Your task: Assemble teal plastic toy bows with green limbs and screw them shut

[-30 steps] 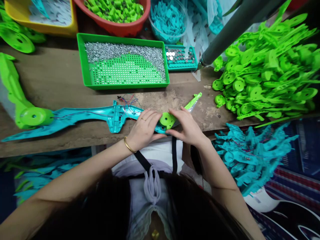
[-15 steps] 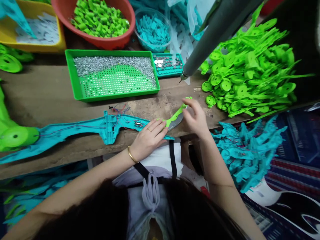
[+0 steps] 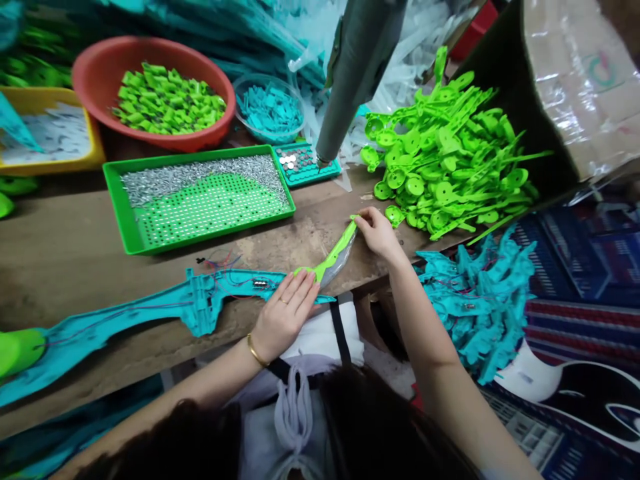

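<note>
A long turquoise plastic toy half [image 3: 125, 310] with wires inside lies along the table's front edge. My left hand [image 3: 283, 317] is closed over its right end, fingers together, holding the round base of a lime green plastic part [image 3: 333, 257] against it. A grey translucent strip [image 3: 336, 265] runs along that green part. At the upper tip, my right hand [image 3: 377, 232] pinches the green part between thumb and fingertips. Coloured wires [image 3: 223, 263] stick up from the turquoise half. My left thumb is hidden.
Behind are a green screw tray [image 3: 200, 233], a small teal tray [image 3: 310, 177] and a red bowl [image 3: 155, 133] of green pieces. A screwdriver [image 3: 345, 87] hangs above. Lime parts [image 3: 445, 160] are heaped right; turquoise halves [image 3: 480, 300] are stacked nearer me.
My right hand has shifted to the green part's tip, with its fingers drawn into a pinch. More of the green part shows beside my left hand. The whole view has shifted.
</note>
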Demonstrator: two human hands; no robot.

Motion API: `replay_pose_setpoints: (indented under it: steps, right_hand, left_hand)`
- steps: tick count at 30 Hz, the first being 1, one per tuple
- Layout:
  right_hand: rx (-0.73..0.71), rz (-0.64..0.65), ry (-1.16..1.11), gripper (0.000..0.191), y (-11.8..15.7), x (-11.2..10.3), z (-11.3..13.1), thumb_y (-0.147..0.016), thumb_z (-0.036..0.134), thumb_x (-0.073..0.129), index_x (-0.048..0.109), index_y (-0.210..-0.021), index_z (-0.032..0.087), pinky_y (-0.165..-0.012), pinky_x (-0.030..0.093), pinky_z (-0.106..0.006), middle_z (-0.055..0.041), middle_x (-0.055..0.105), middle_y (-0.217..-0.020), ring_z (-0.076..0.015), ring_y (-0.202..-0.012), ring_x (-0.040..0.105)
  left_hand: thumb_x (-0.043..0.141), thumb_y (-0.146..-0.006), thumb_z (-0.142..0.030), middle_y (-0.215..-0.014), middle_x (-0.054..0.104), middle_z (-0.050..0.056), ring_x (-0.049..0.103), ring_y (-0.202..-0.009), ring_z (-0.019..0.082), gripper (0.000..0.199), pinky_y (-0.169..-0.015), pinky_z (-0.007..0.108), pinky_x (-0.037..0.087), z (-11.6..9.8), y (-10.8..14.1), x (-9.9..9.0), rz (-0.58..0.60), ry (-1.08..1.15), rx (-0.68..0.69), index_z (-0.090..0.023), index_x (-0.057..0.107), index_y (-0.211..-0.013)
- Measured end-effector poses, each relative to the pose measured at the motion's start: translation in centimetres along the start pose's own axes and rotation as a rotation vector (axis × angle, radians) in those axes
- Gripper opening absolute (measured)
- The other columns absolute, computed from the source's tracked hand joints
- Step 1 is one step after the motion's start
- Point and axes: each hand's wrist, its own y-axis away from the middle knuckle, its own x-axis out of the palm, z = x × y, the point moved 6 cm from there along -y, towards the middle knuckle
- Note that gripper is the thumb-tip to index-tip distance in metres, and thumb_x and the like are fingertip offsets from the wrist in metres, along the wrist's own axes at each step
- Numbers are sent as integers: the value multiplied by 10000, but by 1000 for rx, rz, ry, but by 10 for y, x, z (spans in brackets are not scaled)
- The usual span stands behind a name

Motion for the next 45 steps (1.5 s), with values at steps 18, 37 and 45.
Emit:
replay_pose_setpoints:
  steps: [18, 37, 45]
  right_hand:
    - [-92, 297, -549, 403, 49, 16, 34, -686, 541, 770, 604, -857, 216, -636, 468, -261, 25, 586, -746, -126, -678, 556]
    - [-285, 255, -514, 264, 69, 33, 45, -686, 453, 798, 660, -721, 230, -784, 514, -338, 2, 606, -780, -171, -793, 601]
    - [-138, 400, -622, 548, 90, 56, 33, -576, 600, 818, 636, -960, 255, -785, 544, -363, -10, 649, -909, -195, -848, 636]
  left_hand:
    - [523, -869, -315, -605, 570, -8, 432, -571, 101, 300, -542, 230, 276, 42, -110, 48, 473, 852, -618, -97, 698, -759]
    - [560, -902, -417, -932, 710, 113, 660, -880, 227, 314, -741, 293, 456, 48, -83, 16, 649, 439, -324, -126, 657, -965]
    - [588, -878, -430, -850, 703, 65, 671, -801, 229, 280, -642, 285, 429, 53, -78, -7, 799, 321, -317, -162, 623, -953]
